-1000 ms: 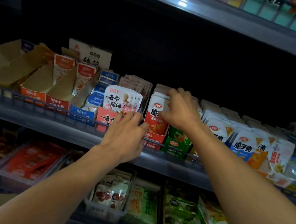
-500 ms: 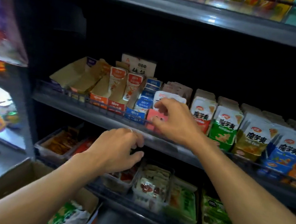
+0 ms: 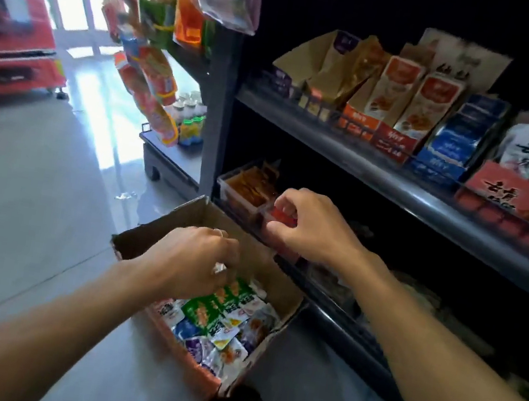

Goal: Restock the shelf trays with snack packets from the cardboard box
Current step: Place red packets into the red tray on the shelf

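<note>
Brown cardboard box (image 3: 279, 293) sits on the floor beside the dark shelf unit (image 3: 396, 190), half full of mixed green, white and purple snack packets (image 3: 220, 318). Left hand (image 3: 191, 261) over the box, fingers curled; can't tell if it's gripping anything. Right hand (image 3: 307, 228) curled at the clear plastic tray (image 3: 243, 193) on the lower shelf, grip unclear.

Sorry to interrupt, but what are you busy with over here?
A person is restocking snacks. Their left hand reaches into the cardboard box of mixed snack packets on the floor, fingers curled, apparently taking one. Their right hand hangs curled by the clear trays on the lower shelf.
</note>
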`<state>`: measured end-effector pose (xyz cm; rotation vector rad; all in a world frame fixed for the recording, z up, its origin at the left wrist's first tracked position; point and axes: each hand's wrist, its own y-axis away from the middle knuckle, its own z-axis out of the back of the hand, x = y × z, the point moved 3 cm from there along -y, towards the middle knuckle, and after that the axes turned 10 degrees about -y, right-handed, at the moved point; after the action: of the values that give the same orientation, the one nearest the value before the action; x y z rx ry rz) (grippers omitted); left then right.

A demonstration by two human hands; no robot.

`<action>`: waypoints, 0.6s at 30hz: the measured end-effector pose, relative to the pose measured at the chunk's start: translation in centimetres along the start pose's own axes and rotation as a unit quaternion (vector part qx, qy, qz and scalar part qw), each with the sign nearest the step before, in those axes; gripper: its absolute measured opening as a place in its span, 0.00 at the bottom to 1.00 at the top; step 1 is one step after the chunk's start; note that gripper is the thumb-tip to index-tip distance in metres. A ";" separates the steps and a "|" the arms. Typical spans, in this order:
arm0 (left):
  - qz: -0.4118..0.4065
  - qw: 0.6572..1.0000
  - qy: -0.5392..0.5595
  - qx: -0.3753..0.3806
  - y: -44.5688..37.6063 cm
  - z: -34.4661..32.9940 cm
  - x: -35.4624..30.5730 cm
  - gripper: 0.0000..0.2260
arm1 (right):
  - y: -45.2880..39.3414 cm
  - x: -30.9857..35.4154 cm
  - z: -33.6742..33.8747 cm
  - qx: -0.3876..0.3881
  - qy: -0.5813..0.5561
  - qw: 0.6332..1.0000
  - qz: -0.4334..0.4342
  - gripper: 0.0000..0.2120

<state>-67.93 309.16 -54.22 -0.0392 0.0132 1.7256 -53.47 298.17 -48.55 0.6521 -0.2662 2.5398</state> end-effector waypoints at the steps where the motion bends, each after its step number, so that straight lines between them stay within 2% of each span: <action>1: 0.003 1.000 0.000 0.007 0.5 -1.1 1.0 0.11 | -0.9 0.1 -1.3 0.009 0.005 1.000 0.001 0.17; 6: 0.044 0.997 0.012 0.063 2.4 -8.0 6.4 0.16 | -5.5 -0.4 -9.8 0.061 0.007 0.998 0.009 0.18; 10: 0.066 0.993 0.005 0.097 3.0 -14.0 10.5 0.27 | -9.0 -1.5 -17.8 0.126 -0.005 0.992 0.007 0.16; 14: 0.093 0.990 -0.034 0.098 2.8 -18.8 15.1 0.35 | -12.0 -3.5 -24.9 0.177 -0.020 0.984 -0.003 0.14; 18: 0.084 0.993 -0.041 0.076 2.2 -22.0 18.5 0.33 | -13.9 -6.0 -30.5 0.211 -0.069 0.974 -0.043 0.14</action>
<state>-72.51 326.43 -76.83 0.1486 0.0891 1.8879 -53.93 316.80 -77.10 0.9780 0.2609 2.4862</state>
